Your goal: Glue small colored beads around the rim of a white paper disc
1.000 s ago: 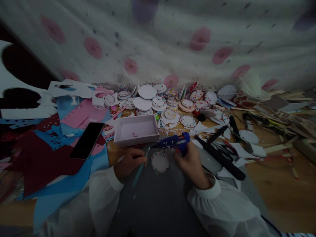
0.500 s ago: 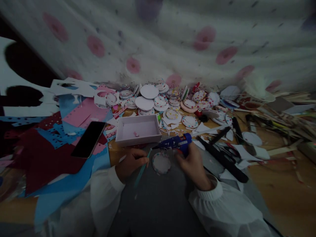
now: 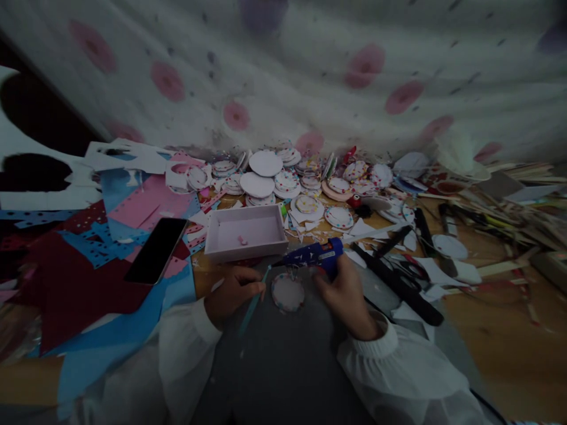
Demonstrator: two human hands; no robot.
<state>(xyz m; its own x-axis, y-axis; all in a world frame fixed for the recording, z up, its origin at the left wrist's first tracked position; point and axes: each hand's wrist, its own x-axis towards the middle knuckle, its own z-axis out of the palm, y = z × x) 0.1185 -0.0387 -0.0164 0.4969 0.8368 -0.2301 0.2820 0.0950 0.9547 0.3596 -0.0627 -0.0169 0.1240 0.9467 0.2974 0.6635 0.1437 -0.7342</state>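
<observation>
Left hand: the left hand (image 3: 237,295) has its fingers pinching a teal strip (image 3: 250,310) close to its upper end; the short grip appears meant to steady the tip and leave it exposed.
Right hand: the right hand (image 3: 343,292) has its fingers wrapped around the handle of a blue glue gun (image 3: 312,255), nozzle pointing left, presumably so it meets the strip tip.
Nozzle and tip: together or just beside each other; contact cannot be confirmed.
Dotted-rim disc: the disc (image 3: 287,292) lies flat on the grey mat (image 3: 283,366) between the hands, untouched, probably set there for easy reach.
White box: the box (image 3: 245,230) stands behind the left hand, a pink scrap (image 3: 241,240) inside.
Phone: the phone (image 3: 156,251) lies left of the box, over coloured sheets.
Desk rear: disc stacks (image 3: 287,184) crowd the back of the desk (image 3: 509,354), seemingly to free working room.
</observation>
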